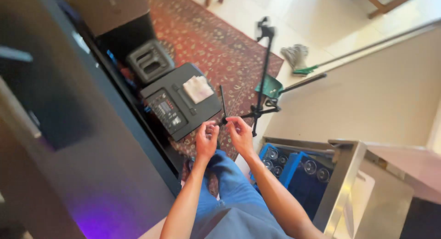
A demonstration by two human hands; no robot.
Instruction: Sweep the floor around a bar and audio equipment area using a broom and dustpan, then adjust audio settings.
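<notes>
Looking down past blue-clad legs (pixel 229 193), the view shows both forearms raised in front of the body. The left hand (pixel 206 139) has its fingers curled inward toward the thumb; whether they pinch anything cannot be told. The right hand (pixel 240 132) closes thumb and forefinger on the lower end of a thin black rod (pixel 222 103), which stands nearly upright between the two hands. The step in hand appears to be fine handling of that rod's end, and it calls for a steady two-handed pinch. To the right stands a metal cabinet (pixel 343 174) beside blue racks of glasses (pixel 294 167). Beyond the hands lies a black speaker case (pixel 177 105) bearing a white cloth (pixel 198 88), on a red patterned rug (pixel 216 46). Farther off are a black tripod stand (pixel 262 73), a green dustpan (pixel 270 86) and a mop (pixel 296 57).
</notes>
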